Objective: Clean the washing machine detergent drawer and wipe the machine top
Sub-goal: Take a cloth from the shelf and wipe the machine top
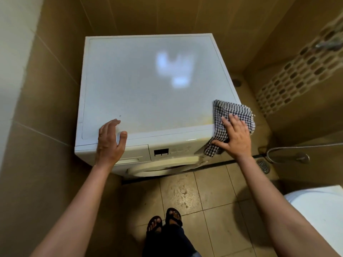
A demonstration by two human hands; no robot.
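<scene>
A white front-loading washing machine (148, 86) stands in a tiled corner, its flat top bare and slightly glossy. The detergent drawer (135, 154) on the front left is closed. A black-and-white checked cloth (230, 112) lies over the machine's front right corner, hanging down past the edge. My right hand (235, 136) presses flat on this cloth with its fingers spread. My left hand (111, 140) rests on the front left edge of the top, fingers loosely bent, holding nothing.
Brown tiled walls close in on the left and behind the machine. A toilet (319, 216) sits at the lower right. A floor drain (263, 165) and a metal hose (289, 151) lie on the right. My sandalled feet (165, 219) stand on the floor tiles.
</scene>
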